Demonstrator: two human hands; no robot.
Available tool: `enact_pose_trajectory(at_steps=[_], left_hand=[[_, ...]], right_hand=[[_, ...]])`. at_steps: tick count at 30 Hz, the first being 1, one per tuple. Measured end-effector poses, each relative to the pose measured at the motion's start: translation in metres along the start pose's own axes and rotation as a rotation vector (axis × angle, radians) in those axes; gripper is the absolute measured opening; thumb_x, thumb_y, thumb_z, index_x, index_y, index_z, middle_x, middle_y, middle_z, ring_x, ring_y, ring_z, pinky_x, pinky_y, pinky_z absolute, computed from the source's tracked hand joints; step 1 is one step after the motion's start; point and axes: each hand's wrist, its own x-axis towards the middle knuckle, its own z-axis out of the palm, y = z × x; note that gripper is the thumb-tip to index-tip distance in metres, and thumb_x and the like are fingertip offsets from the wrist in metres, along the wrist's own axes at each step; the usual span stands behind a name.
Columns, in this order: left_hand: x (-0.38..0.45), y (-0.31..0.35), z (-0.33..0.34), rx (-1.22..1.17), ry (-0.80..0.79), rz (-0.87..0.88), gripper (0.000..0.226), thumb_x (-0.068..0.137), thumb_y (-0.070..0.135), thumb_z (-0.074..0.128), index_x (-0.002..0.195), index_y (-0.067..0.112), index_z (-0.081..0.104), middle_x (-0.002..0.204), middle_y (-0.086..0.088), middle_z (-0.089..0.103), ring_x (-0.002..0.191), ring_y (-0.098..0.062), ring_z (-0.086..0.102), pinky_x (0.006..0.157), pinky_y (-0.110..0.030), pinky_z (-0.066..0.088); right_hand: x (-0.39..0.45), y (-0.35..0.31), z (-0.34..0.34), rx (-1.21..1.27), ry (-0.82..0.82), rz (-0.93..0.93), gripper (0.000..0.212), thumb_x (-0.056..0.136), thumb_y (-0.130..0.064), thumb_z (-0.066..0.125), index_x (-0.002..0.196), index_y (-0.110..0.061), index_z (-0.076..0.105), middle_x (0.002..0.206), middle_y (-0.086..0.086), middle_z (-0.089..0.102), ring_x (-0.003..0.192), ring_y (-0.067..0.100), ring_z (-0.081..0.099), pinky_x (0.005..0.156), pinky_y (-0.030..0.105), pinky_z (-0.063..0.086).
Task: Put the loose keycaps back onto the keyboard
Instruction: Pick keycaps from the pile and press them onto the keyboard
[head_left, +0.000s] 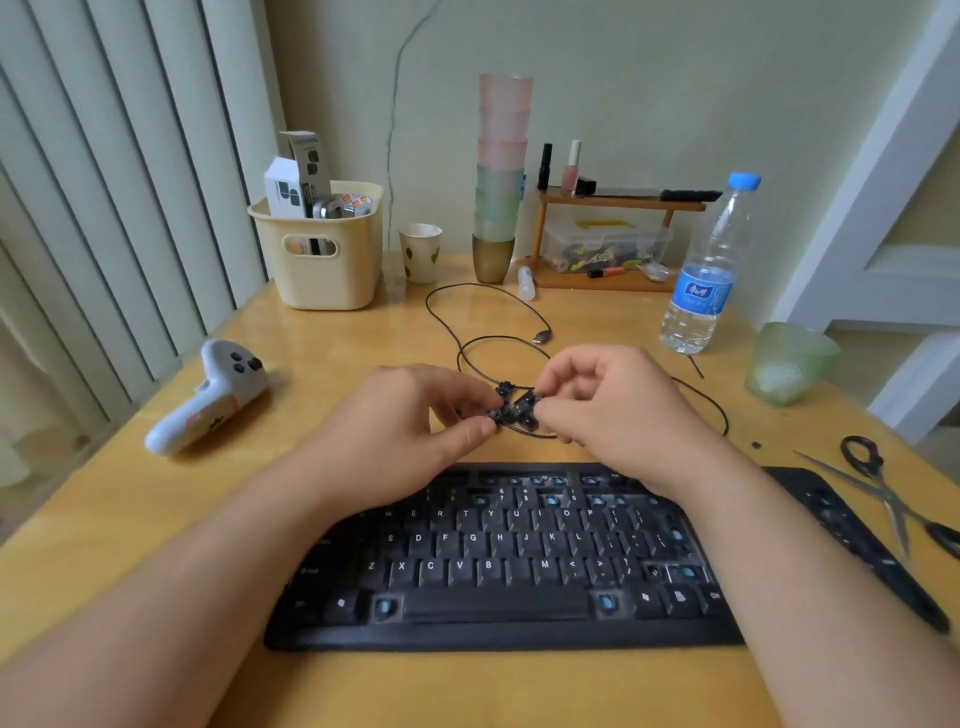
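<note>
One head-worn wide-angle camera looked forward and down from the person's own eye level, close over the worktop (597, 322). It faced the wall at the far edge; the forearms ran in from the bottom corners, and the keyboard (498, 571) filled the near centre. Straight lines bowed toward the frame edges.

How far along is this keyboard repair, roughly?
Most letter keys already sit on the keyboard. Both the left hand and right hand pinch loose keycaps behind it. Several sockets still show blue, so a fair number remain.
</note>
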Motion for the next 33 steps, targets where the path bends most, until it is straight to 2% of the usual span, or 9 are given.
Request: enact_pose_trajectory(at_steps=[4, 8, 10, 12, 16, 22, 24, 29, 33], left_hand=[[-0.004, 0.021, 0.004, -0.341, 0.02, 0.005, 0.02, 0.094, 0.038, 0.073, 0.113, 0.033, 0.074, 0.098, 0.013, 0.077, 0.091, -0.012, 0.071, 0.082, -0.028, 0.055], [-0.005, 0.029, 0.006, -0.496, 0.086, 0.007, 0.016, 0.088, 0.034, 0.077, 0.101, 0.025, 0.077, 0.091, 0.002, 0.078, 0.086, -0.03, 0.069, 0.083, -0.048, 0.055], [-0.006, 0.029, 0.006, -0.537, 0.118, 0.006, 0.018, 0.085, 0.034, 0.079, 0.1, 0.023, 0.078, 0.091, -0.002, 0.077, 0.086, -0.034, 0.068, 0.083, -0.053, 0.055], [-0.006, 0.028, 0.005, -0.559, 0.138, 0.001, 0.02, 0.083, 0.033, 0.08, 0.099, 0.02, 0.078, 0.091, -0.004, 0.077, 0.086, -0.037, 0.067, 0.082, -0.054, 0.054], [-0.005, 0.026, 0.005, -0.558, 0.153, 0.008, 0.02, 0.082, 0.032, 0.081, 0.098, 0.021, 0.078, 0.088, -0.002, 0.077, 0.084, -0.033, 0.067, 0.081, -0.051, 0.055], [-0.005, 0.026, 0.003, -0.581, 0.144, 0.016, 0.021, 0.085, 0.029, 0.079, 0.105, 0.022, 0.08, 0.089, -0.006, 0.077, 0.082, -0.035, 0.068, 0.083, -0.055, 0.056], [-0.005, 0.026, 0.003, -0.629, 0.144, 0.011, 0.022, 0.086, 0.026, 0.076, 0.107, 0.021, 0.081, 0.091, -0.007, 0.076, 0.081, -0.03, 0.069, 0.085, -0.053, 0.058], [-0.004, 0.029, 0.004, -0.649, 0.107, 0.007, 0.021, 0.089, 0.024, 0.071, 0.108, 0.021, 0.081, 0.1, -0.004, 0.074, 0.084, -0.021, 0.067, 0.088, -0.046, 0.056], [-0.005, 0.028, 0.004, -0.65, 0.091, -0.043, 0.017, 0.094, 0.028, 0.071, 0.11, 0.022, 0.075, 0.095, -0.003, 0.075, 0.085, -0.02, 0.067, 0.091, -0.055, 0.055]], right_hand=[[-0.004, 0.001, 0.003, 0.344, -0.067, -0.139, 0.017, 0.083, 0.006, 0.074, 0.086, -0.009, 0.067, 0.065, 0.007, 0.069, 0.059, 0.018, 0.065, 0.056, 0.026, 0.05], [-0.005, 0.001, 0.007, 0.427, -0.047, -0.207, 0.019, 0.077, 0.004, 0.072, 0.086, -0.011, 0.065, 0.067, 0.008, 0.07, 0.06, 0.024, 0.07, 0.056, 0.028, 0.054], [-0.008, -0.001, 0.008, 0.459, -0.041, -0.223, 0.018, 0.074, 0.001, 0.07, 0.087, -0.011, 0.065, 0.069, 0.01, 0.071, 0.062, 0.027, 0.072, 0.057, 0.029, 0.056], [-0.009, -0.001, 0.008, 0.477, -0.048, -0.229, 0.022, 0.078, 0.009, 0.07, 0.088, -0.01, 0.064, 0.072, 0.011, 0.072, 0.065, 0.029, 0.074, 0.058, 0.028, 0.057], [-0.012, -0.002, 0.007, 0.476, -0.057, -0.229, 0.026, 0.085, 0.021, 0.065, 0.09, -0.005, 0.063, 0.077, 0.015, 0.073, 0.069, 0.033, 0.075, 0.061, 0.029, 0.058], [-0.013, -0.008, 0.007, 0.461, -0.054, -0.242, 0.017, 0.091, 0.012, 0.065, 0.09, -0.004, 0.063, 0.074, 0.013, 0.074, 0.07, 0.033, 0.076, 0.063, 0.032, 0.06], [-0.015, -0.008, 0.007, 0.453, -0.06, -0.235, 0.018, 0.091, 0.012, 0.066, 0.093, -0.005, 0.061, 0.076, 0.012, 0.074, 0.072, 0.034, 0.076, 0.065, 0.034, 0.061], [-0.018, -0.011, 0.007, 0.397, -0.098, -0.222, 0.036, 0.089, 0.007, 0.073, 0.103, -0.02, 0.053, 0.089, 0.009, 0.077, 0.077, 0.032, 0.077, 0.068, 0.033, 0.06], [-0.017, -0.011, 0.008, 0.302, -0.075, -0.3, 0.042, 0.088, 0.001, 0.077, 0.103, -0.037, 0.068, 0.09, 0.006, 0.076, 0.075, 0.027, 0.078, 0.069, 0.033, 0.061]])
